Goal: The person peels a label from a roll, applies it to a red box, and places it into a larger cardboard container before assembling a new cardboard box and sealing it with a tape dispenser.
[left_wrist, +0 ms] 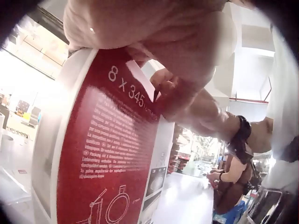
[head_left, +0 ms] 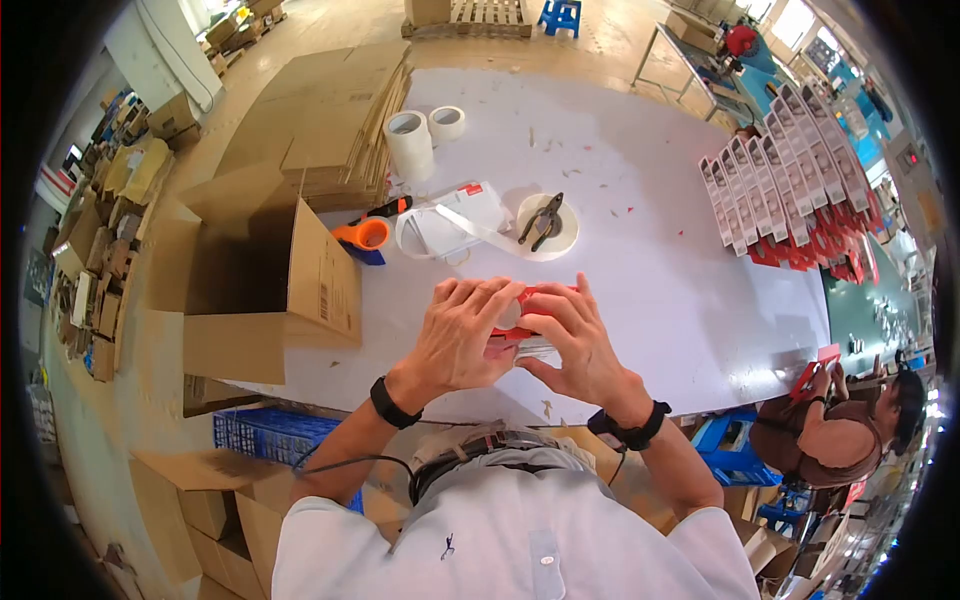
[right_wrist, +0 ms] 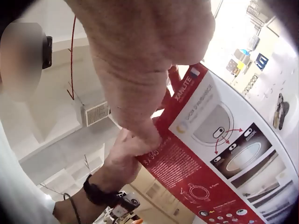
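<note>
A red and white printed carton (head_left: 513,318) with lamp pictures is held close above the table's near edge, in front of the body. My left hand (head_left: 462,335) grips one side of its end, while my right hand (head_left: 572,340) curls its fingers over the other side. Up close in the left wrist view, the carton's red text panel (left_wrist: 112,135) stands below the left hand (left_wrist: 140,25). In the right wrist view both hands meet at the carton's end, the right hand (right_wrist: 135,70) over its corner; its picture side (right_wrist: 224,135) faces that camera.
On the white table (head_left: 640,200) lie pliers (head_left: 543,222) on a tape roll, more tape rolls (head_left: 410,145), a white case (head_left: 460,220) and an orange tape dispenser (head_left: 365,235). An open cardboard box (head_left: 325,270) stands left, stacked cartons (head_left: 790,180) right. Another person (head_left: 830,435) works nearby.
</note>
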A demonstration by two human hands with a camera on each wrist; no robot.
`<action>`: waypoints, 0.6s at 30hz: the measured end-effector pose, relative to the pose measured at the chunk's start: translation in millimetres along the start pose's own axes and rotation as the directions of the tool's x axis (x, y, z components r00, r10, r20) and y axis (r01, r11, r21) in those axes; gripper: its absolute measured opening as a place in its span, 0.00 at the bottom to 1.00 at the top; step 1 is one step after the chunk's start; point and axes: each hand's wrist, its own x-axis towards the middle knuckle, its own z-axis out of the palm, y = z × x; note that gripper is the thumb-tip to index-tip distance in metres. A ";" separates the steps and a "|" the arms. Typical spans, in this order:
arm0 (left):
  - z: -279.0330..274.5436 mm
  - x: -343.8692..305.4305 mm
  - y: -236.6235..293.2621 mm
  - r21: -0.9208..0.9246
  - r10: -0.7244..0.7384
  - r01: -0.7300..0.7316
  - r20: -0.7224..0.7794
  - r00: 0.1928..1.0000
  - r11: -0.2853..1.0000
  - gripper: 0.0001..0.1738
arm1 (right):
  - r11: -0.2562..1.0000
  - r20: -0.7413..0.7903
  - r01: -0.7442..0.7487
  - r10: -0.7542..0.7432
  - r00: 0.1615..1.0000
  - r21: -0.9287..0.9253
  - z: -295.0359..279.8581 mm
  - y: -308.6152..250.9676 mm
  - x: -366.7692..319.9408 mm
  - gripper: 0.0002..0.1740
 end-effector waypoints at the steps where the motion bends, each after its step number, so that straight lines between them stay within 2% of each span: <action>1: 1.2 -1.8 -0.6 -0.016 0.004 -0.004 -0.015 1.000 1.000 0.48 | 1.000 -0.013 -0.002 0.002 1.000 -0.009 -2.5 0.8 -5.5 0.19; 9: 7.4 -5.7 -5.9 -0.009 0.017 -0.018 -0.046 0.999 1.000 0.43 | 0.997 -0.179 0.071 -0.072 0.981 -0.013 18.9 10.8 -23.3 0.22; 18: 8.8 -0.2 -13.8 -0.026 0.039 -0.041 -0.070 0.997 0.999 0.42 | 0.994 -0.163 0.106 -0.103 0.981 0.015 21.6 23.8 -22.0 0.17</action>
